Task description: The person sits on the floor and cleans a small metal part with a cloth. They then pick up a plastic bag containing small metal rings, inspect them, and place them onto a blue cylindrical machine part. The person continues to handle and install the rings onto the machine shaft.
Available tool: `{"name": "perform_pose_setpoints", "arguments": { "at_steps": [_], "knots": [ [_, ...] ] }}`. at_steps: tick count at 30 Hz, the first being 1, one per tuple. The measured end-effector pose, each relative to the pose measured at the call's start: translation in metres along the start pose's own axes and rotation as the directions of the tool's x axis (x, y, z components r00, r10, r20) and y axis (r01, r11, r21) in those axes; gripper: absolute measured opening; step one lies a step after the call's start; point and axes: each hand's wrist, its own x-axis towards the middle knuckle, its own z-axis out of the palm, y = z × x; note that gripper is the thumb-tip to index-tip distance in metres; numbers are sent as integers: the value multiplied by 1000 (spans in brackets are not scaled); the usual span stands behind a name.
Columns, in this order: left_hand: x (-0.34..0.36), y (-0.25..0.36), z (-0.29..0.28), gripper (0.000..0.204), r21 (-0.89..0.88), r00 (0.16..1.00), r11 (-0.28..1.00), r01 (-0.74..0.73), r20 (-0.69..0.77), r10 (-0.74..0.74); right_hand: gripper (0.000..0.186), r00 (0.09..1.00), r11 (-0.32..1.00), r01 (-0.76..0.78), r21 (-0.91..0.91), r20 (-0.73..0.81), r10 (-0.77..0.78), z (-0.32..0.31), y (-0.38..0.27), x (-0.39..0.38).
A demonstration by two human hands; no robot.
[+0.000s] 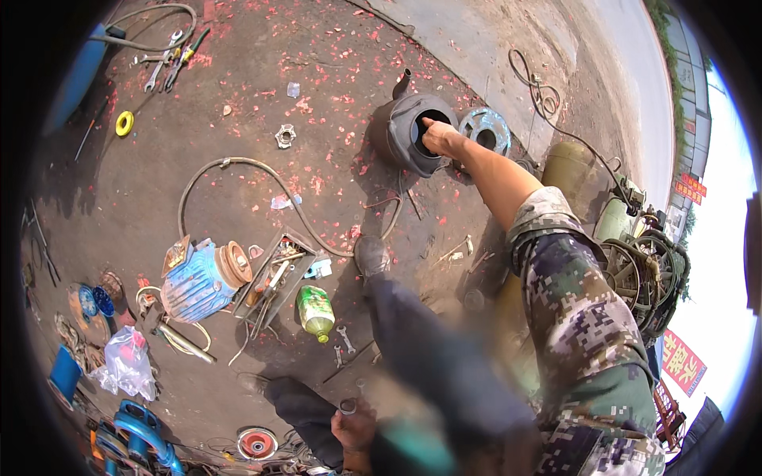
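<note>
A dark grey kettle-shaped vessel (391,131) with a short spout lies on the ground, its round opening facing right. My right hand (441,137) reaches over the opening's rim with its index finger stretched out and the others partly bent; nothing shows in it. Beside that vessel lies a worn light-blue metal ring (485,129). At the lower edge my left hand (354,427) is closed round a small cylinder (348,406) with a dark hollow end. My dark-trousered legs are spread, and one shoe (371,255) stands below the vessel.
A blue electric motor (194,285) stands beside an open metal toolbox (274,278) and a green bottle (316,313). A hose (270,169) curves across the ground. Wrenches and pliers (184,59) lie upper left. A wheeled machine (643,270) stands right; a clear plastic bag (129,363) lies lower left.
</note>
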Motion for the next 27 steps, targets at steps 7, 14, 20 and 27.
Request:
{"name": "perform_pose_setpoints", "arguments": {
  "at_steps": [7, 14, 20, 27],
  "knots": [
    [12, -5, 25, 47, 24, 999, 999, -49, 8, 49, 16, 871, 95, -419, 903, 371, 321, 26, 17, 45],
    [26, 20, 70, 44, 92, 984, 980, -177, 32, 174, 29, 855, -522, 39, 852, 242, 459, 33, 5, -39],
    [33, 59, 149, 39, 76, 886, 918, -389, 303, 350, 63, 931, -889, 255, 381, 150, 331, -2, -61, -144],
    [-60, 122, 259, 53, -31, 704, 866, -499, 568, 426, 64, 813, -784, 479, 395, 138, 566, -84, -141, -245]
  ]
}}
